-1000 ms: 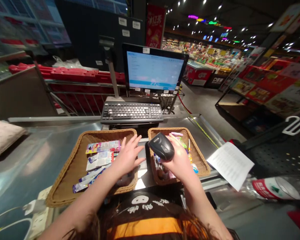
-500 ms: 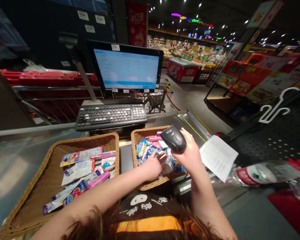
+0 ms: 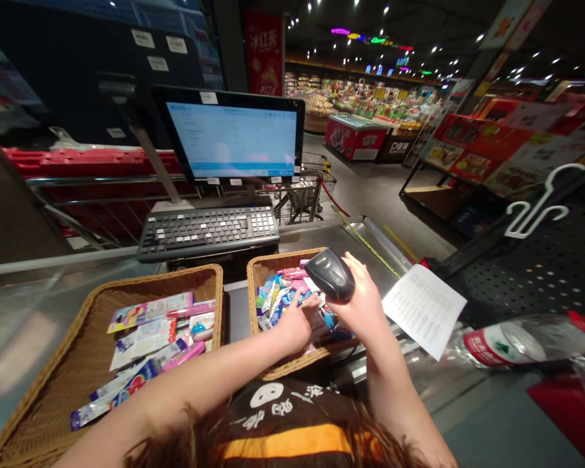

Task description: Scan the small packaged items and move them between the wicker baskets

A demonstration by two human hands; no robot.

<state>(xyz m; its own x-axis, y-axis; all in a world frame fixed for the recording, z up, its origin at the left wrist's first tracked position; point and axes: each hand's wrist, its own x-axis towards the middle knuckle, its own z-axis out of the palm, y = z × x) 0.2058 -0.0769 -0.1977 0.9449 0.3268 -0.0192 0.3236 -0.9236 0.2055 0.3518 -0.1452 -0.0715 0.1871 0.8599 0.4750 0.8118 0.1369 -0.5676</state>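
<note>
My right hand [image 3: 366,300] is wrapped round a black handheld barcode scanner [image 3: 330,275] and keeps it above the smaller wicker basket [image 3: 252,294]. Small packets and pink packages [image 3: 273,300] fill that basket in a jumble. Over its contents is my left hand [image 3: 295,326], fingers apart, the index finger stretched out; nothing shows in its grasp. Part of the basket's contents is hidden under both hands. To the left stands a larger wicker basket [image 3: 43,377] with a flat pictured package [image 3: 149,312], pink items and blue-and-white tubes or packets [image 3: 127,387] lying at its right side.
Behind the baskets stand a keyboard [image 3: 209,231] and a lit monitor [image 3: 234,140]. On the right lie a printed paper sheet [image 3: 425,309] and a clear plastic bottle [image 3: 507,341] with a red label. White hangers [image 3: 536,211] hang on a black perforated panel [image 3: 580,247].
The view has shifted slightly, so the baskets and monitor sit further left. My left fingers have moved a little over the packets; the scanner stays in my right hand.
</note>
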